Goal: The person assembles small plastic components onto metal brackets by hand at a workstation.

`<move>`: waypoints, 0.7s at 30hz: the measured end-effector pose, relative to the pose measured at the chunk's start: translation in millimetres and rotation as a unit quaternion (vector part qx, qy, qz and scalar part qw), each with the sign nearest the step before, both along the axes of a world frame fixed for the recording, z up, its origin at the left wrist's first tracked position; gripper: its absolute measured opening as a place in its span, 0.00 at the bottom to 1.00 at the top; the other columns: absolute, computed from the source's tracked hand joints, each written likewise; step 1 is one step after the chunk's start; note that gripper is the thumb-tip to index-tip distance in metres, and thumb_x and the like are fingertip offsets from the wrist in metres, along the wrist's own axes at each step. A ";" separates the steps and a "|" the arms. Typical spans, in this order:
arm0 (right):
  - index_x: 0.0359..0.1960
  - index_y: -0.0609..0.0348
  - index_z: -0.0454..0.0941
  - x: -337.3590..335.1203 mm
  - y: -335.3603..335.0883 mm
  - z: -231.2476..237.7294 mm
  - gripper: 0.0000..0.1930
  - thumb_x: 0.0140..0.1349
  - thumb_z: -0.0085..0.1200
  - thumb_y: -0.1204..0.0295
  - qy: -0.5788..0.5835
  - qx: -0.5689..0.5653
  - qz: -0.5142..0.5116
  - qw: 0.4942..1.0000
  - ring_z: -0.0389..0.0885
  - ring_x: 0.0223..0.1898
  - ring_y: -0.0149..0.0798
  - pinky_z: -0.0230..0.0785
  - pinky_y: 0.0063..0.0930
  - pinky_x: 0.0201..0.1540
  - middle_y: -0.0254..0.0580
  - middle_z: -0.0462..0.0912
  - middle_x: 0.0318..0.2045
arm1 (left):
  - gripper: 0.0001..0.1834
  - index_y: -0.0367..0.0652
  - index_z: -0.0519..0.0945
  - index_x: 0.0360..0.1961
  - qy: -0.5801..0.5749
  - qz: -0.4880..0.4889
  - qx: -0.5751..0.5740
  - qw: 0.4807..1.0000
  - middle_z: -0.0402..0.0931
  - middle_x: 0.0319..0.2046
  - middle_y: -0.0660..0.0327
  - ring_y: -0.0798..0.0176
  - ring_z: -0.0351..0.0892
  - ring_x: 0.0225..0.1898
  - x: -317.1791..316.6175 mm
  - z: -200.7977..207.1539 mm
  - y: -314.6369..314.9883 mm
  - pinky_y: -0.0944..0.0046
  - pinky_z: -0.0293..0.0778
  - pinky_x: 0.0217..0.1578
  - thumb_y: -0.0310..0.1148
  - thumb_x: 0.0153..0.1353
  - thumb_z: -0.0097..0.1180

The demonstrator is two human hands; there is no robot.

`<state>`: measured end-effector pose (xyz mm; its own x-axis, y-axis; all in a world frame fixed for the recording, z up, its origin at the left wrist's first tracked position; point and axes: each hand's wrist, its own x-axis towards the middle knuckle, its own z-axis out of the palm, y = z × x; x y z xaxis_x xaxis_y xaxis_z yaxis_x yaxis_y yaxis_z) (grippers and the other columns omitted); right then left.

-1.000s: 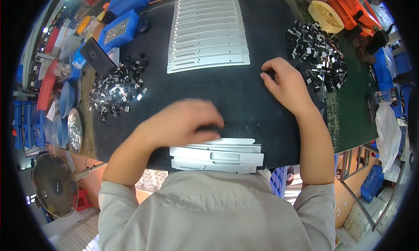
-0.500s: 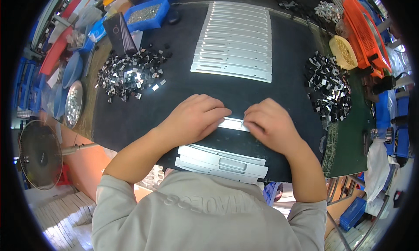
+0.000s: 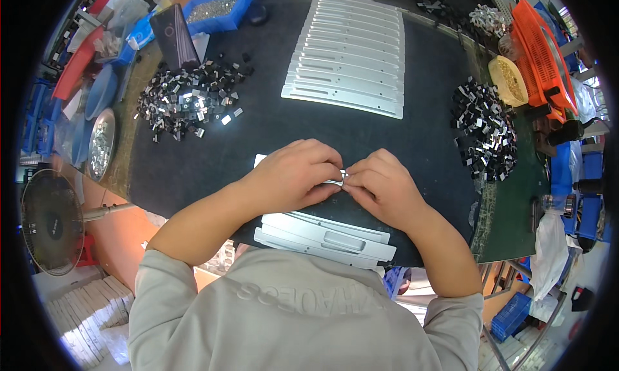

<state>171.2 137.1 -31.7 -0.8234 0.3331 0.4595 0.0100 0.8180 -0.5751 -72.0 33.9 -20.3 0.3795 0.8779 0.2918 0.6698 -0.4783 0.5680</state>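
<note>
While both hands meet over the dark mat (image 3: 412, 139): the left hand (image 3: 298, 172) pinches a silver strip (image 3: 260, 159), and the right hand (image 3: 380, 185) pinches it close by; finer detail between the fingertips is too small to tell.
Silver strip: between the loose stack of strips (image 3: 322, 237) near the body and the neat row of strips (image 3: 345, 55) beyond.
Step in hand: seemingly fingertip work near the strip's right end.
Next move: likely calls for a steady left hold and careful right-hand pressure.
Since half a second ago: the hands have drawn together, hiding the slot between them; the strip's left end now shows.
</note>
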 end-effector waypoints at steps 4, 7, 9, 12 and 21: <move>0.41 0.54 0.88 6.4 5.8 8.0 0.13 0.57 0.79 0.70 -0.008 0.029 0.008 1.000 0.84 0.45 0.46 0.76 0.42 0.51 0.36 0.88 0.44 | 0.11 0.45 0.90 0.46 0.003 -0.004 -0.013 1.000 0.84 0.52 0.62 0.52 0.84 0.55 -1.9 2.3 -2.4 0.51 0.79 0.58 0.32 0.63 0.74; 0.42 0.53 0.89 16.2 11.9 2.5 0.14 0.56 0.80 0.68 -0.043 -0.007 0.003 0.999 0.84 0.46 0.46 0.75 0.42 0.51 0.35 0.88 0.44 | 0.13 0.46 0.91 0.49 0.016 -0.018 0.003 1.000 0.85 0.52 0.63 0.52 0.84 0.54 -3.8 3.5 -2.2 0.51 0.80 0.57 0.31 0.63 0.75; 0.42 0.53 0.89 17.4 12.2 0.5 0.14 0.56 0.80 0.68 -0.041 -0.011 0.010 0.999 0.84 0.47 0.46 0.75 0.42 0.51 0.35 0.88 0.45 | 0.14 0.46 0.92 0.50 0.022 -0.029 0.005 0.999 0.85 0.53 0.63 0.52 0.84 0.54 -4.5 2.9 -1.2 0.51 0.80 0.57 0.31 0.63 0.74; 0.42 0.53 0.89 15.6 8.5 4.9 0.14 0.57 0.80 0.67 -0.038 0.009 0.015 0.999 0.84 0.47 0.45 0.74 0.42 0.51 0.35 0.87 0.47 | 0.14 0.47 0.92 0.50 0.019 -0.037 0.006 0.999 0.85 0.54 0.63 0.52 0.84 0.54 -4.9 1.7 -0.5 0.50 0.80 0.57 0.30 0.63 0.74; 0.44 0.52 0.88 10.6 10.0 0.1 0.15 0.58 0.79 0.67 -0.040 0.018 0.012 0.999 0.83 0.49 0.46 0.74 0.43 0.52 0.36 0.85 0.46 | 0.17 0.48 0.91 0.54 0.022 -0.056 -0.009 0.998 0.85 0.55 0.63 0.51 0.83 0.56 -8.3 4.5 2.3 0.49 0.78 0.59 0.30 0.63 0.74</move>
